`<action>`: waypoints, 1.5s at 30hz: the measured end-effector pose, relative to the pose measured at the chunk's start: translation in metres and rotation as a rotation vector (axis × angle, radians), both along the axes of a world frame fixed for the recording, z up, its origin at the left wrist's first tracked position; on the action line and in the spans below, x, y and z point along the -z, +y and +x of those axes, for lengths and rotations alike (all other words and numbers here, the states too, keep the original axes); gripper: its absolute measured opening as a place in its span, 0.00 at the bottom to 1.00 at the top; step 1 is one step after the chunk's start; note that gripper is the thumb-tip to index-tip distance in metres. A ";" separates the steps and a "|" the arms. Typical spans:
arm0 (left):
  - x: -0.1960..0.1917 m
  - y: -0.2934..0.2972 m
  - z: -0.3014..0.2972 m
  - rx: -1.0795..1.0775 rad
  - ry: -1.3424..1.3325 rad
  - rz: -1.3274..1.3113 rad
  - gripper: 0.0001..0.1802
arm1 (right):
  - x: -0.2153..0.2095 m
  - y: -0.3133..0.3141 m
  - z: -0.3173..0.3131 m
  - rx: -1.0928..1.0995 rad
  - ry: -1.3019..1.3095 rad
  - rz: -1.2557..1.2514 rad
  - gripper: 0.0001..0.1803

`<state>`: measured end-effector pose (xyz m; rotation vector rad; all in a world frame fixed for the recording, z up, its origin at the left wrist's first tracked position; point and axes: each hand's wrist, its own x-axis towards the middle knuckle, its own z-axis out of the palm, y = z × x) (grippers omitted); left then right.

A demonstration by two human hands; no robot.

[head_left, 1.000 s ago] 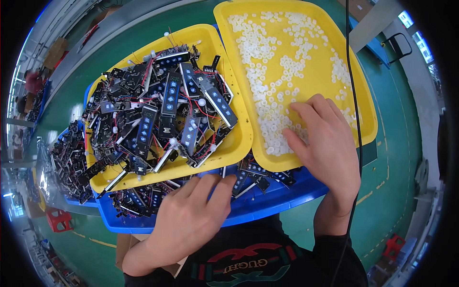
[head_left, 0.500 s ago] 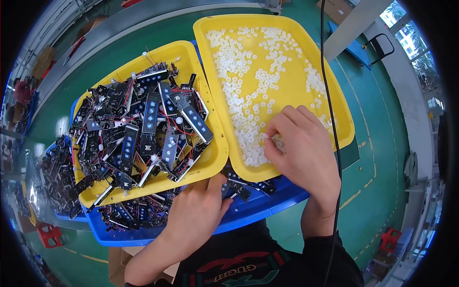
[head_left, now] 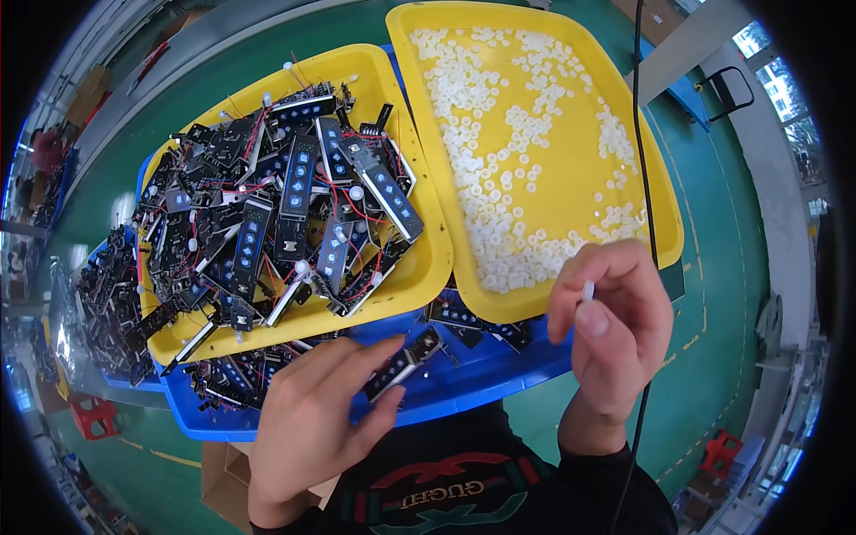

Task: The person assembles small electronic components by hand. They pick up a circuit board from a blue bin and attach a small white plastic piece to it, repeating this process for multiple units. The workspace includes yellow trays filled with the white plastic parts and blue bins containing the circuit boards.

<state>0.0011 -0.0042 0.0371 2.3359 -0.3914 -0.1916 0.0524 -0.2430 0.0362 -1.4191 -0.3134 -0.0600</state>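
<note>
The left hand (head_left: 314,406), fingers (head_left: 357,361) partly curled, held a slim black circuit board (head_left: 401,365), white-edged with pale-blue symbols, at its two o'clock. The right hand (head_left: 624,330) tightly pinched a small white piece (head_left: 588,291), apparently a ring edge-on; the yellow tray (head_left: 575,192) lay toward its eleven o'clock.

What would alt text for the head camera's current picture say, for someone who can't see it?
A person's right hand pinches a small white piece while the left hand holds a narrow black circuit board. Beyond them, a left yellow tray heaped with more boards and a right yellow tray scattered with white rings sit over a blue tray.
</note>
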 end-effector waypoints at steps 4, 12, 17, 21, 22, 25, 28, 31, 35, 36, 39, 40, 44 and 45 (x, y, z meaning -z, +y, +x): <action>-0.002 0.016 -0.008 -0.132 0.098 -0.310 0.23 | 0.003 0.009 -0.015 -0.094 0.125 0.196 0.10; 0.009 0.025 -0.030 -0.388 0.265 -1.066 0.26 | 0.023 0.027 -0.033 -0.180 0.191 0.120 0.14; 0.018 0.024 -0.027 -0.249 0.200 -1.233 0.25 | 0.025 0.037 -0.031 -0.249 0.044 0.007 0.13; 0.018 0.010 -0.022 -0.316 0.242 -1.310 0.25 | 0.028 0.044 -0.031 -0.206 -0.021 -0.129 0.13; 0.018 0.006 -0.021 -0.340 0.248 -1.327 0.25 | 0.030 0.045 -0.031 -0.184 -0.052 -0.169 0.13; 0.015 -0.002 -0.019 -0.362 0.221 -1.310 0.23 | 0.027 0.048 -0.032 -0.138 -0.094 -0.244 0.13; 0.010 -0.008 -0.017 -0.403 0.336 -1.375 0.23 | 0.031 0.048 -0.034 -0.074 -0.095 -0.248 0.13; 0.008 -0.011 -0.017 -0.392 0.450 -1.456 0.23 | 0.032 0.049 -0.034 -0.058 -0.107 -0.232 0.13; 0.014 -0.016 -0.015 -0.322 0.362 -1.278 0.28 | 0.028 0.047 -0.032 -0.123 -0.140 -0.267 0.13; 0.015 -0.016 -0.015 -0.317 0.350 -1.251 0.30 | 0.027 0.047 -0.032 -0.133 -0.141 -0.272 0.13; 0.017 -0.013 -0.016 -0.254 0.401 -1.369 0.30 | 0.027 0.044 -0.032 -0.149 -0.134 -0.255 0.12; 0.017 -0.014 -0.015 -0.268 0.404 -1.388 0.30 | 0.028 0.044 -0.033 -0.153 -0.131 -0.245 0.11; 0.010 -0.020 -0.014 -0.323 0.419 -1.434 0.31 | 0.026 0.045 -0.034 -0.132 -0.149 -0.244 0.10; 0.009 -0.021 -0.014 -0.337 0.423 -1.438 0.32 | 0.027 0.046 -0.035 -0.116 -0.169 -0.243 0.09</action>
